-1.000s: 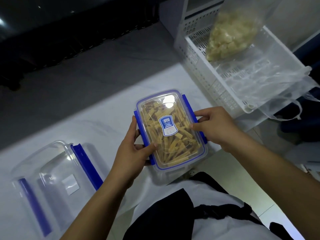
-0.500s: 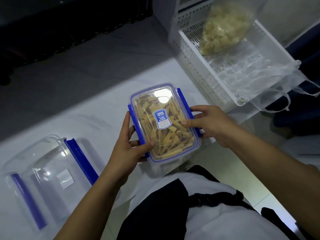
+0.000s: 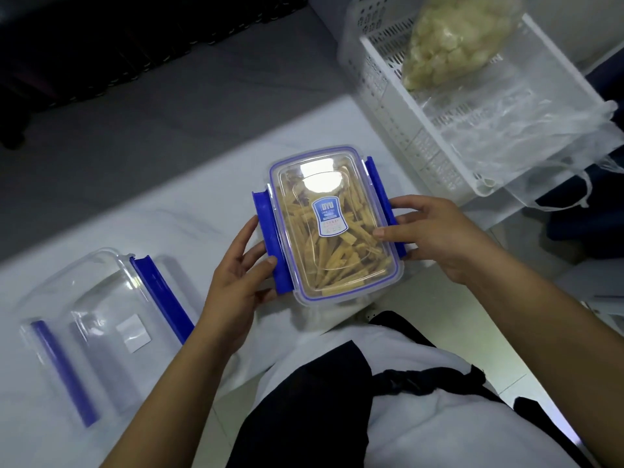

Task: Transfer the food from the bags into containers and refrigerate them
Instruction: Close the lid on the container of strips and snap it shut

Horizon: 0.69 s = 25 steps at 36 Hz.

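Observation:
A clear container [image 3: 337,251] full of tan food sticks sits on the white counter with its lid on and a blue label on top. My left hand [image 3: 236,282] holds its left blue clasp, thumb on the flap, which stands out sideways. My right hand [image 3: 435,234] grips the right side, thumb on the lid, fingers around the right blue clasp. A clear bag of pale food chunks [image 3: 452,42] lies in the white basket [image 3: 398,106].
An empty clear container [image 3: 101,319] with blue clasps lies at the left on the counter. A crumpled empty plastic bag [image 3: 526,130] drapes over the basket's near corner. The counter's front edge is just below the container, by my body.
The left blue clasp has swung outward and now sticks out sideways under my left thumb. Both hands stay on the container.

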### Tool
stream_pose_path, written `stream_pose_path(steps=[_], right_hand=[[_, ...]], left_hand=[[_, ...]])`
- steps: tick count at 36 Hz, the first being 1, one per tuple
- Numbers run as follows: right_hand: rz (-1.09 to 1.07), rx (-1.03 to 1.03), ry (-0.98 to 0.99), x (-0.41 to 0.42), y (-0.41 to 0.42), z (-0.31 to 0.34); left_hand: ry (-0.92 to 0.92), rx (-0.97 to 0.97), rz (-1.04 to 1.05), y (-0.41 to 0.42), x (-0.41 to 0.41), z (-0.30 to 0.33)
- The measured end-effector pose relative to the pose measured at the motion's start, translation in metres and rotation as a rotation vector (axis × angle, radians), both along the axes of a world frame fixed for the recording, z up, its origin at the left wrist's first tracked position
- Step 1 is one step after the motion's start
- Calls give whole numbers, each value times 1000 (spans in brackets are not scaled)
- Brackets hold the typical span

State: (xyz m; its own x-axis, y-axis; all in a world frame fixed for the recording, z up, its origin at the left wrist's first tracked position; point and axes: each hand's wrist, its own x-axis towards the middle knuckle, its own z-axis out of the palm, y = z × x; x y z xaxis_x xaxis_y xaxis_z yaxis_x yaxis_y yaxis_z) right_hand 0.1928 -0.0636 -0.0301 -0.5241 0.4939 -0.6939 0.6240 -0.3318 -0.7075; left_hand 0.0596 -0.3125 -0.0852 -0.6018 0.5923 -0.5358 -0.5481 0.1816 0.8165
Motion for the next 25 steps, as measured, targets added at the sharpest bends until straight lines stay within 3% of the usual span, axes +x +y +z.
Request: stream_pose_path(steps=[6, 10, 25], right_hand=[[16, -65, -37, 6, -1, 1], [-49, -50, 37, 12, -8, -2], [-59, -79, 70, 12, -5, -7]], left_hand=[[52, -33, -116, 5, 7, 1], [91, -61, -131, 4, 8, 2], [231, -220, -73, 11, 29, 17]])
